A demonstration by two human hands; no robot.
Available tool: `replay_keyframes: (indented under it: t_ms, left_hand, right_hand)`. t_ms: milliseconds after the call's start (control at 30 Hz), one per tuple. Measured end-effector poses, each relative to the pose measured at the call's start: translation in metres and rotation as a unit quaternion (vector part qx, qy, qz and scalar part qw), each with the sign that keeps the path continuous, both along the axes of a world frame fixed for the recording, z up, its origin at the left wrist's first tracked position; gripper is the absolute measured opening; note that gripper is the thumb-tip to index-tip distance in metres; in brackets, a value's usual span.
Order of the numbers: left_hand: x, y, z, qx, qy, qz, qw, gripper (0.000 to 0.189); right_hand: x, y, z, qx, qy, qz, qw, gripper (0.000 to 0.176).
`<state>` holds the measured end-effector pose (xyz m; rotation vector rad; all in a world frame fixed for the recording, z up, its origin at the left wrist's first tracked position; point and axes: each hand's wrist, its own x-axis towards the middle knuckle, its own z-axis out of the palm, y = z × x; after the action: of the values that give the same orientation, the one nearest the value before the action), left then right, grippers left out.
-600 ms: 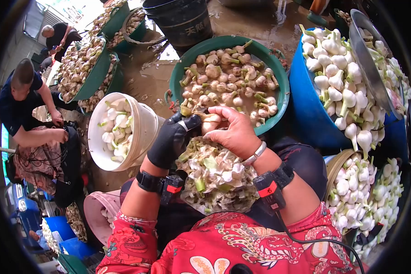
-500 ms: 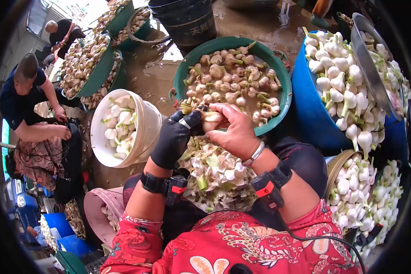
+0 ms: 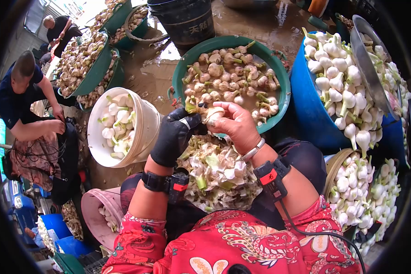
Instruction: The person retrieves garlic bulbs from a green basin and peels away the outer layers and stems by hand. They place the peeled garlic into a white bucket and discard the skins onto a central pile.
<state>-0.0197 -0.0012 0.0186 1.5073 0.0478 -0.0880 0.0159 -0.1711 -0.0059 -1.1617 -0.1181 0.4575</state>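
A garlic bulb point(image 3: 213, 116) with its short greenish-brown stem is held between my two hands, above the near rim of the green basin point(image 3: 285, 93). My left hand point(image 3: 172, 139), in a black fingerless glove with a white band on the thumb, is closed at the stem end. The bare fingers of my right hand point(image 3: 238, 129) are curled round the bulb. Whether the left hand also grips a small tool is hidden. Unpeeled garlic point(image 3: 233, 73) sits in brownish water in the basin. Below my hands lies a heap of garlic skins point(image 3: 219, 176) on my lap.
A white bucket point(image 3: 146, 130) of peeled garlic stands left, a pink bucket point(image 3: 93, 205) below it. At right are a blue tub point(image 3: 308, 109) heaped with white bulbs and a metal basin point(image 3: 370, 59). A co-worker point(image 3: 25, 91) sits at left near green tubs point(image 3: 89, 75).
The bulb has turned, with its stem now pointing up and left. My right hand has shifted slightly around it. The view has moved a little.
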Motion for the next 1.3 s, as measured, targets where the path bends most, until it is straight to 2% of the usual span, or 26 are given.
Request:
replay_keyframes:
  t_ms: [33, 67, 133, 167, 200, 233, 267, 300, 367, 433, 467, 500, 567, 600, 633, 667, 700, 800, 967, 1033, 1067, 1133, 1167, 1233, 1267, 1300]
  left_hand:
    - [0.0, 0.003, -0.002, 0.0, -0.001, -0.001, 1.0, 0.015]
    - [-0.001, 0.006, -0.004, 0.041, -0.022, -0.016, 0.999, 0.014]
    - [-0.001, 0.005, 0.001, 0.081, -0.043, -0.031, 0.995, 0.015]
    - [-0.001, 0.003, 0.005, 0.039, 0.023, -0.006, 0.999, 0.018]
    - [-0.001, 0.002, 0.007, -0.004, 0.09, 0.019, 0.996, 0.022]
    - [0.001, 0.004, 0.0, -0.005, 0.091, 0.018, 0.996, 0.022]
    - [0.002, 0.011, -0.012, 0.135, -0.013, 0.01, 0.991, 0.024]
    - [0.003, 0.015, -0.016, 0.27, -0.118, 0.002, 0.956, 0.025]
    - [0.002, 0.019, -0.019, 0.25, -0.117, 0.012, 0.961, 0.019]
    - [0.0, 0.014, -0.006, 0.173, 0.055, 0.005, 0.983, 0.02]
    - [0.002, 0.019, -0.012, 0.192, 0.134, -0.038, 0.972, 0.021]
    - [0.002, 0.019, -0.024, 0.191, 0.133, -0.038, 0.972, 0.021]
    - [0.002, 0.013, -0.045, 0.203, -0.077, 0.003, 0.976, 0.018]
    - [0.0, 0.003, -0.013, 0.11, 0.009, -0.006, 0.994, 0.027]
    - [0.0, 0.0, -0.004, 0.11, 0.011, -0.005, 0.994, 0.027]
    - [0.001, -0.003, 0.003, -0.05, 0.048, -0.01, 0.998, 0.027]
    - [0.002, -0.004, 0.005, -0.209, 0.083, -0.014, 0.974, 0.027]
    - [0.004, -0.007, 0.003, -0.189, 0.062, -0.012, 0.98, 0.025]
    - [0.002, -0.005, -0.001, -0.155, 0.086, -0.011, 0.984, 0.022]
    - [0.001, -0.004, 0.003, -0.077, 0.075, -0.007, 0.994, 0.018]
    - [0.001, -0.003, 0.002, -0.078, 0.075, -0.007, 0.994, 0.018]
    - [0.003, 0.0, 0.0, 0.072, 0.027, 0.012, 0.997, 0.016]
    - [0.002, 0.001, 0.0, 0.072, 0.028, 0.012, 0.997, 0.016]
    - [0.0, 0.003, 0.003, 0.134, 0.02, 0.014, 0.991, 0.017]
    - [-0.001, 0.003, 0.002, 0.134, 0.021, 0.014, 0.991, 0.017]
    - [-0.002, 0.003, -0.001, 0.046, 0.063, 0.013, 0.997, 0.018]
  right_hand:
    - [-0.001, 0.0, 0.003, 0.077, 0.077, 0.0, 0.994, 0.037]
    - [-0.001, -0.001, 0.006, 0.077, 0.076, 0.0, 0.994, 0.037]
    - [0.001, -0.004, 0.009, 0.082, 0.172, 0.026, 0.981, 0.026]
    - [0.006, -0.008, 0.003, 0.08, 0.171, 0.026, 0.982, 0.026]
    - [0.013, -0.013, -0.008, 0.128, 0.204, 0.092, 0.966, 0.027]
    - [0.015, -0.011, 0.008, 0.176, 0.235, 0.157, 0.943, 0.031]
    - [0.009, -0.008, 0.026, 0.092, 0.303, 0.045, 0.947, 0.026]
    - [0.011, -0.012, 0.023, 0.092, 0.305, 0.045, 0.947, 0.026]
    - [0.016, -0.021, 0.015, 0.093, 0.281, 0.118, 0.948, 0.034]
    - [0.017, -0.022, 0.009, 0.093, 0.26, 0.084, 0.957, 0.031]
    - [0.019, -0.022, 0.003, 0.093, 0.201, 0.044, 0.974, 0.03]
    - [0.02, -0.022, 0.0, 0.093, 0.142, 0.004, 0.986, 0.03]
    - [0.016, -0.02, 0.018, 0.075, 0.127, -0.002, 0.989, 0.034]
    - [0.012, -0.017, 0.021, 0.074, 0.105, -0.016, 0.992, 0.035]
    - [0.01, -0.016, 0.022, 0.072, 0.082, -0.029, 0.994, 0.036]
    - [0.011, -0.018, 0.01, 0.075, 0.027, 0.007, 0.997, 0.041]
    - [0.01, -0.017, 0.012, 0.074, 0.027, 0.008, 0.997, 0.041]
    - [0.002, -0.009, 0.012, -0.018, -0.111, 0.015, 0.994, 0.048]
    - [0.001, -0.002, -0.009, -0.098, -0.197, 0.003, 0.976, 0.046]
    - [0.0, -0.001, -0.011, -0.009, -0.127, -0.005, 0.992, 0.042]
    - [0.0, -0.003, -0.01, -0.01, -0.126, -0.005, 0.992, 0.042]
    - [0.002, -0.011, 0.003, 0.112, 0.067, 0.079, 0.988, 0.028]
    - [0.004, -0.014, 0.006, 0.111, 0.069, 0.079, 0.988, 0.028]
    - [0.012, -0.018, 0.009, 0.137, 0.297, 0.194, 0.925, 0.028]
    - [0.014, -0.019, 0.01, 0.131, 0.346, 0.191, 0.909, 0.031]
    - [0.012, -0.017, 0.009, 0.131, 0.346, 0.191, 0.909, 0.031]
